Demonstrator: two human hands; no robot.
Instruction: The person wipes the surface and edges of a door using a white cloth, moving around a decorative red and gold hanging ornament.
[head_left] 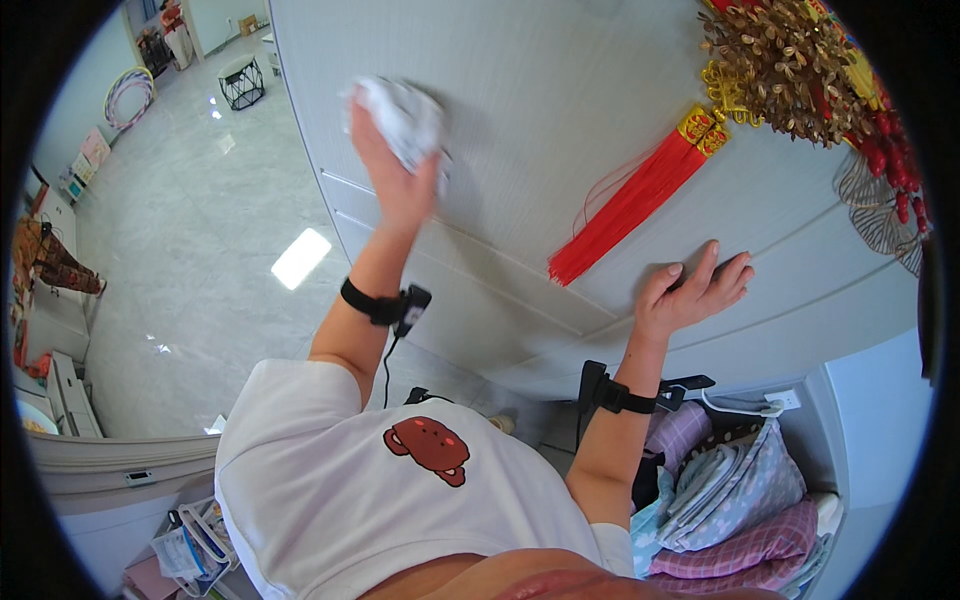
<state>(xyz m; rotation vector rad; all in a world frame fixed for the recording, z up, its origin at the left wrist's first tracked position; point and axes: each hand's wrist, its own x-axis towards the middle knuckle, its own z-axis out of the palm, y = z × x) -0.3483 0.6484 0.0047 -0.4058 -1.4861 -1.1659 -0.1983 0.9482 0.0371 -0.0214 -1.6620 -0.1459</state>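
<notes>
My left hand [397, 165] is raised against a pale grey panelled wall [560, 90] and grips a crumpled white cloth [405, 115], pressed to the wall's surface. My right hand [690, 292] lies flat on the same wall lower down, fingers spread, holding nothing. Just left of it hangs a red tassel [625, 205] from a gold and red ornament [790, 60] at the upper right. Both wrists wear black straps.
Folded fabrics and bedding [735, 505] are stacked at the lower right under the right arm. A glossy grey tiled floor [190, 270] stretches left, with a black wire stool [241, 82] and hoops [128, 95] far off. A basket of packets [190, 545] sits at lower left.
</notes>
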